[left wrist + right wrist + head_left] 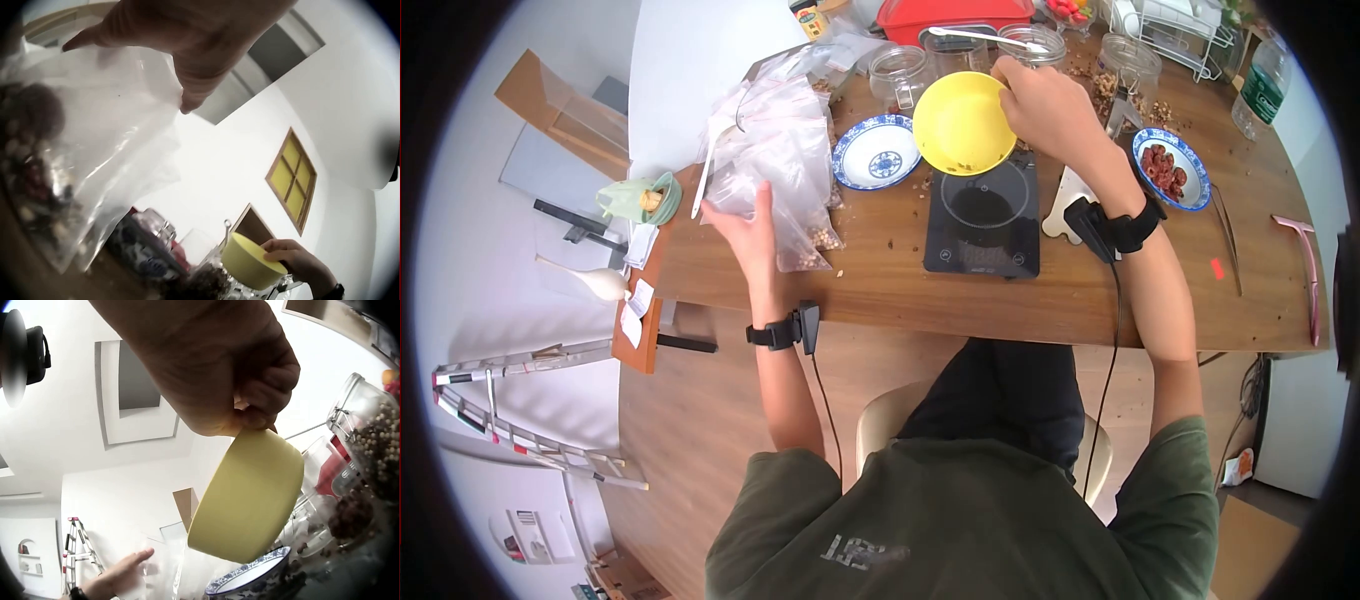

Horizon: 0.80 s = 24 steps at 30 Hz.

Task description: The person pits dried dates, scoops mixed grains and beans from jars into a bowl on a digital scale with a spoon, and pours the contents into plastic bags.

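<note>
The right hand (1050, 112) pinches the rim of a yellow bowl (965, 125), held above the back of a black digital scale (983, 225). In the right wrist view, the bowl (247, 497) hangs tilted from the curled fingers. At the left, the left hand (745, 232) touches a pile of clear plastic bags (775, 165), thumb and fingers spread. The left wrist view shows that hand (181, 40) over a bag (119, 119) with mixed dry pieces at its bottom. A white spoon (710, 170) lies along the bags.
Behind the bowl stand glass jars (900, 75) and a red tray (955, 14). A blue-and-white dish (877, 152) is left of the bowl; another (1195, 185) holds dark red pieces. At the right are tweezers (1228, 240), a pink tool (1311, 280) and a bottle (1262, 90).
</note>
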Available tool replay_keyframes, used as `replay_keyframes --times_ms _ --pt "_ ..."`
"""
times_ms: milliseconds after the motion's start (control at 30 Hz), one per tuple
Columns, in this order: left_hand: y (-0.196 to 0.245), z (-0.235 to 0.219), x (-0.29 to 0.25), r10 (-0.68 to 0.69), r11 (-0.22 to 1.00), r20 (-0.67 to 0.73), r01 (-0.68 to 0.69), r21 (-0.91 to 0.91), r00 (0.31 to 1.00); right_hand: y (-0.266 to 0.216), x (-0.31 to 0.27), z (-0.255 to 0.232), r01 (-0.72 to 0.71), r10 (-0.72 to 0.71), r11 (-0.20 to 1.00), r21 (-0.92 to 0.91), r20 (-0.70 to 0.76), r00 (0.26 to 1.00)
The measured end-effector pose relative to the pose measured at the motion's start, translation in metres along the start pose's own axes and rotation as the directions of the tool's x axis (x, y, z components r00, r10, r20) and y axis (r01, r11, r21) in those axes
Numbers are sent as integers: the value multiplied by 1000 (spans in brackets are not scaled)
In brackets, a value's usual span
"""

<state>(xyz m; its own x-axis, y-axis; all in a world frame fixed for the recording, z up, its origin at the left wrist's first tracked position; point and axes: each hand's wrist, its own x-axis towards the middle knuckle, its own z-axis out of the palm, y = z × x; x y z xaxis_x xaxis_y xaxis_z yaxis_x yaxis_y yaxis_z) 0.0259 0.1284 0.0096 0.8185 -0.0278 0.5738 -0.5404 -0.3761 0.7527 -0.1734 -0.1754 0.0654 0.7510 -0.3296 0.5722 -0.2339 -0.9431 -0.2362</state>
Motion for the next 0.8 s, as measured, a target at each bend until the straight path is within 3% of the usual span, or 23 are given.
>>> replay_keyframes --times_ms 33,233,333,600,733,800 --pt "-4 9 -1 -53 999 26 53 4 998 2 0 0 0 0 1000 -8 -2 1000" --pt "-14 33 24 21 999 37 -20 -30 999 12 -1 4 -16 24 998 -54 158 987" --pt "-13 45 29 -14 1000 -8 14 -12 1000 15 -4 8 -7 30 995 -99 227 973" --pt "-2 46 22 -56 993 -43 51 -106 998 27 -1 20 -21 27 1000 -17 521 853" --pt "1 37 15 -28 988 -7 26 -155 1000 32 -4 36 -21 29 1000 -21 591 806" --pt "9 31 9 -15 989 8 16 -145 1000 31 -4 37 -36 62 998 -52 666 744"
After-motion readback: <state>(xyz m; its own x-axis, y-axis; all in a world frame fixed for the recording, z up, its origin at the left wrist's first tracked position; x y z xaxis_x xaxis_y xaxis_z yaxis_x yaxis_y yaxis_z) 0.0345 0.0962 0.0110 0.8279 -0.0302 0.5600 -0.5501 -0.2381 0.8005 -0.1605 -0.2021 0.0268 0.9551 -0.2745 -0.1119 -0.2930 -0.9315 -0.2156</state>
